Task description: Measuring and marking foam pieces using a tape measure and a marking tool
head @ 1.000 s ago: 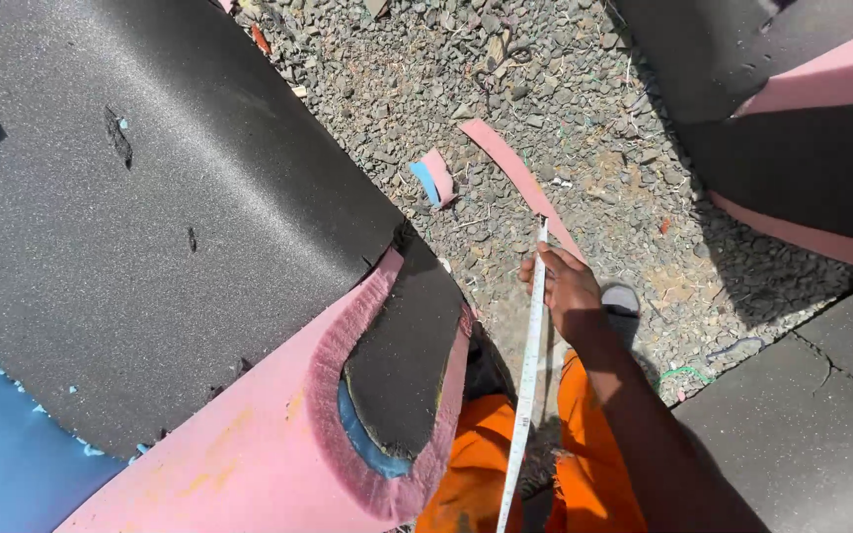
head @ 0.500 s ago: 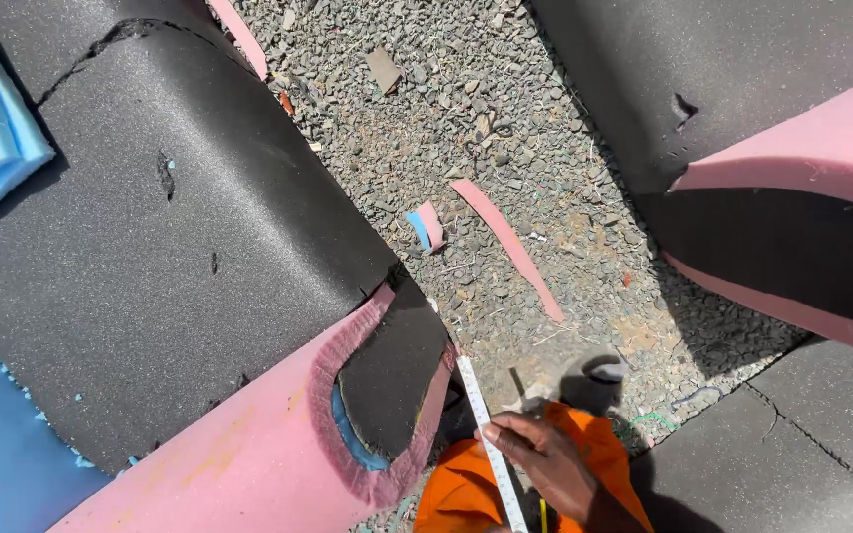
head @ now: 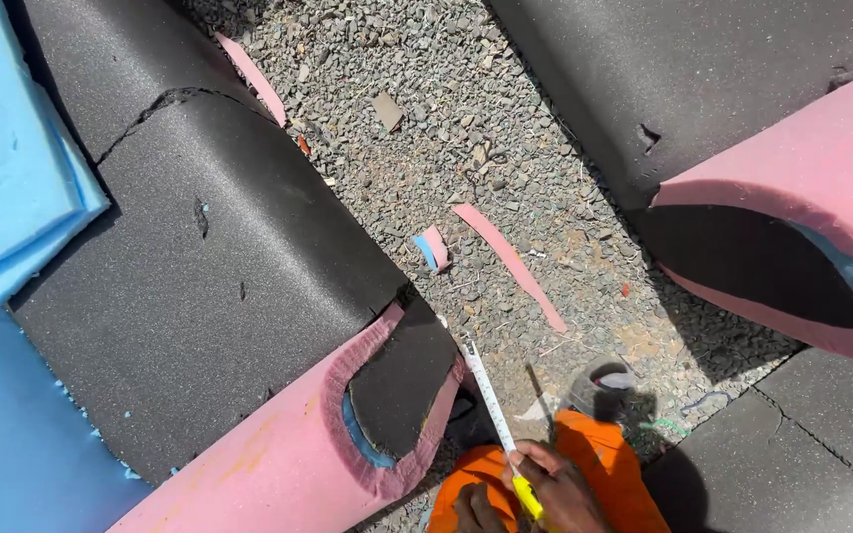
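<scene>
**Tape measure held over gravel**

At bottom centre, right hand point(head: 560, 489) closed around a yellow tape measure point(head: 528, 498), white blade point(head: 486, 390) drawn out and up-left across the gravel point(head: 446, 148) toward the cut end of a pink foam sheet point(head: 278, 464) with black facing point(head: 209, 286). Left hand point(head: 476, 508) just beside, mostly out of frame; grip impossible to tell. Orange trousers point(head: 604, 459) beneath both hands. Thin pink foam strip point(head: 510, 262) and small pink-blue offcut point(head: 431, 247) lying apart on the stones. Blue foam boards point(head: 7, 178) at left.
</scene>
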